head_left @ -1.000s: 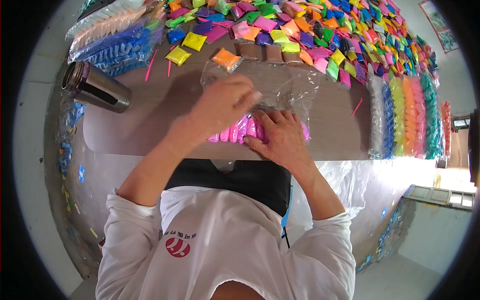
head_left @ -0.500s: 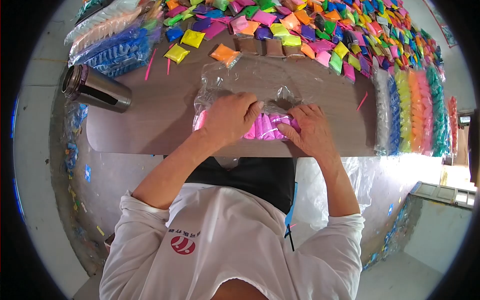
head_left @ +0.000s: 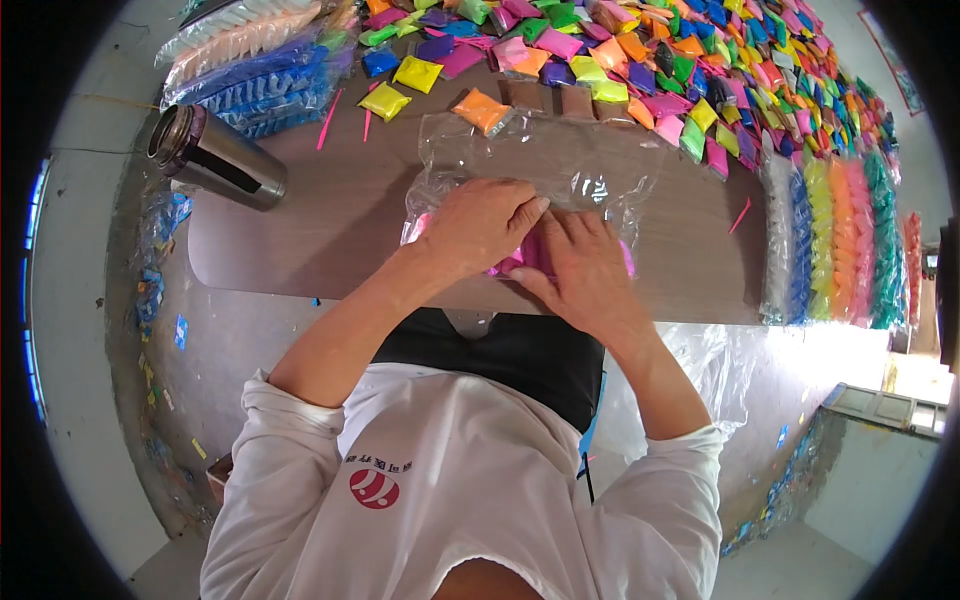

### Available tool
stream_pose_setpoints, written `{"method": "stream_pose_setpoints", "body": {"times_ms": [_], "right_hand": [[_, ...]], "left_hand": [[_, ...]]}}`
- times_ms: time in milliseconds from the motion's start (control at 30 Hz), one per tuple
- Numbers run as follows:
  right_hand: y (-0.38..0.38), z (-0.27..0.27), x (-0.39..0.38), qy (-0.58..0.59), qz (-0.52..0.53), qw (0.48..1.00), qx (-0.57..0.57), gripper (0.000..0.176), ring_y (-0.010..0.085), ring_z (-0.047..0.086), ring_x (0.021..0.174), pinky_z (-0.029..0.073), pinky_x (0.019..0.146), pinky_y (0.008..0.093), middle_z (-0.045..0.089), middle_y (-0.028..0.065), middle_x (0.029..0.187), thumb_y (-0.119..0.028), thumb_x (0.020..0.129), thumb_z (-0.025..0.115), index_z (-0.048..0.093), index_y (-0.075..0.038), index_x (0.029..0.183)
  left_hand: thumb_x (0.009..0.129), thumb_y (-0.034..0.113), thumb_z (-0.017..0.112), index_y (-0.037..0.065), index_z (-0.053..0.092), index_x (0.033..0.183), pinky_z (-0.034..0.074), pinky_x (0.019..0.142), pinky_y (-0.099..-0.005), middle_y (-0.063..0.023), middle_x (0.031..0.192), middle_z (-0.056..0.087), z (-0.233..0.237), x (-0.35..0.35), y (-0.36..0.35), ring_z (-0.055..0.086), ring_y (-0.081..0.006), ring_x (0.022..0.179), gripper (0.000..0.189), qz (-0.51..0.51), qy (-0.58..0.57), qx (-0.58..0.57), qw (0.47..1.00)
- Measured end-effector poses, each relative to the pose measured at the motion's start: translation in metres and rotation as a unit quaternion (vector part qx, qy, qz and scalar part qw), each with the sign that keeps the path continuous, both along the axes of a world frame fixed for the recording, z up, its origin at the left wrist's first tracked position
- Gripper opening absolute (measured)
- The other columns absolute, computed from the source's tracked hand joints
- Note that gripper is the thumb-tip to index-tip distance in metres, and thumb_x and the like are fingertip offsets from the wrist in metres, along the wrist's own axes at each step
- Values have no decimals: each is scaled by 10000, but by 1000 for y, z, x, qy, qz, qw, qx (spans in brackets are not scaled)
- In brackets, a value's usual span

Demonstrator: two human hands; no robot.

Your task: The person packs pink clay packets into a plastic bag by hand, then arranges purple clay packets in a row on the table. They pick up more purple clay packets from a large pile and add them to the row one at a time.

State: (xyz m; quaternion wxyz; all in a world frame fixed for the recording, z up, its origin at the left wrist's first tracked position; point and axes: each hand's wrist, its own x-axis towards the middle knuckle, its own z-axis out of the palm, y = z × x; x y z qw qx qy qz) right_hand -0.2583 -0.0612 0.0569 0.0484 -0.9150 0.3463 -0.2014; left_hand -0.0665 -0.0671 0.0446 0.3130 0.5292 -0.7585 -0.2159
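Observation:
In the head view, a clear plastic bag [head_left: 465, 150] lies flat near the table's front edge, its loose end spread away from me. A row of bright pink packets [head_left: 627, 258] fills the near part of it, mostly covered by my hands. My left hand [head_left: 485, 222] is over the bag's left half, fingers curled down with the thumb close to them, closed on the film. My right hand [head_left: 577, 262] rests across the packets just right of it, fingers stretched out and thumb apart, pressing on the bag. The fingertips of both hands nearly meet.
A large heap of coloured packets [head_left: 640, 75] covers the table's far side. Filled bags in rows [head_left: 845, 240] stand at the right edge, more bags [head_left: 250, 85] at the back left. A steel flask [head_left: 225, 160] is at left. An orange packet [head_left: 481, 110] lies beyond the bag.
My right hand has moved left along the pink packets, close to my left hand. My left hand has shifted little over the bag. The whole view has moved slightly.

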Motion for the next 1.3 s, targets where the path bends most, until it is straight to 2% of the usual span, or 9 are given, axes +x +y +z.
{"method": "stream_pose_setpoints", "body": {"times_ms": [133, 333, 433, 500, 633, 900, 1100, 1200, 1300], "right_hand": [[-2, -5, 5, 30, -17, 999, 27, 607, 333, 559, 944, 442, 864, 454, 626, 155, 1060, -530, 865, 633, 601, -11, 1178], [-3, -5, 5, 24, -29, 999, 13, 522, 328, 570, 944, 452, 838, 461, 618, 135, 978, -518, 877, 625, 626, -45, 1097], [-13, -5, -11, 25, -39, 999, 14, 445, 339, 583, 906, 466, 807, 465, 621, 139, 908, -488, 893, 619, 641, -52, 983], [-24, -12, -27, 38, -56, 996, 58, 419, 348, 590, 875, 474, 787, 466, 622, 141, 861, -466, 905, 613, 640, -49, 910], [-24, -10, -29, 29, -57, 997, 39, 388, 354, 592, 844, 480, 763, 465, 617, 137, 816, -428, 921, 604, 630, -45, 862], [-7, -11, -1, -25, -24, 999, -21, 380, 340, 604, 867, 467, 801, 462, 642, 135, 868, -405, 922, 611, 614, -26, 907], [-20, 7, -1, 99, -31, 989, 102, 339, 346, 608, 933, 481, 838, 461, 666, 142, 949, -371, 899, 643, 626, -38, 963], [-35, 27, 9, 73, -66, 984, 147, 327, 345, 604, 995, 485, 855, 461, 667, 154, 998, -310, 864, 691, 632, -44, 1044], [-54, 32, 33, -23, -43, 998, 44, 391, 340, 589, 1073, 476, 909, 451, 657, 156, 1072, -241, 813, 735, 632, -59, 1144]], "left_hand": [[979, 276, 557, -14, 602, 912, 441, 691, -480, -221, 806, 590, 7, 16, 1, 560, -432, 764, 301, -14, 36, 52, 998], [972, 244, 574, -15, 606, 909, 456, 682, -434, -211, 816, 593, 14, 49, 15, 592, -376, 756, 269, 41, -21, 112, 993], [963, 225, 599, -13, 619, 927, 470, 659, -388, -184, 797, 610, -9, 48, 32, 606, -306, 713, 241, 56, 67, 18, 996], [958, 222, 613, -12, 628, 932, 472, 639, -360, -164, 772, 618, -11, 44, 37, 598, -263, 679, 236, 81, 97, 56, 990], [955, 233, 622, -16, 633, 910, 456, 588, -329, -145, 711, 601, -20, 41, 36, 568, -210, 620, 253, 117, 127, 66, 983], [942, 266, 632, -13, 632, 902, 458, 587, -369, -178, 726, 601, -21, 41, 35, 584, -258, 604, 281, 94, 97, 61, 989], [922, 318, 656, 1, 628, 924, 480, 625, -412, -175, 751, 626, -9, 44, 31, 618, -327, 668, 317, 51, 52, 82, 994], [903, 324, 677, 18, 600, 907, 492, 664, -426, -163, 784, 639, -9, 41, 37, 633, -345, 728, 316, 51, 30, 83, 995], [886, 318, 693, 35, 561, 888, 497, 702, -439, -157, 808, 638, -11, 35, 43, 632, -358, 773, 313, 62, 8, 45, 997]]}}
